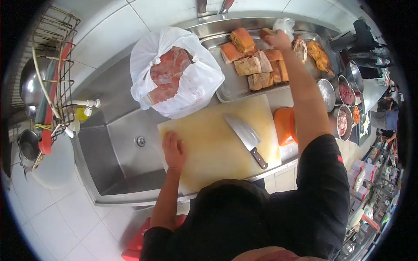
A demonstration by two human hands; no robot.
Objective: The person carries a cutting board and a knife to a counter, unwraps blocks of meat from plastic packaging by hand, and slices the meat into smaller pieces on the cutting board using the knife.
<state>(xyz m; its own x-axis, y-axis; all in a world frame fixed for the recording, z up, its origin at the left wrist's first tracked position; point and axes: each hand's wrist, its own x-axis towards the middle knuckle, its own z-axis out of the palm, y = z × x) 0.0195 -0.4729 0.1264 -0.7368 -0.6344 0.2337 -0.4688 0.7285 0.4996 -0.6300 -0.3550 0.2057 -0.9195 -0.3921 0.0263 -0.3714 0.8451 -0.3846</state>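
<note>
My left hand [173, 151] rests on the left side of the yellowed cutting board [204, 143], fingers stretched out and holding nothing. A cleaver-like kitchen knife [244, 132] with a dark riveted handle lies on the board, apart from both hands. My right hand [279, 40] reaches over the far side of the metal tray [225, 89], its fingers closed on a piece of pork [266, 32] partly hidden by them. Beside that hand is a crumpled clear plastic bag [285, 26]. Several blocks of browned pork [247, 66] lie in the tray.
A white plastic bag [202, 85] with reddish meat [170, 71] inside stands by the sink [130, 163]. An orange container [284, 126] sits right of the board. Several metal bowls [325, 93] are farther right. A wire rack [65, 78] hangs at left.
</note>
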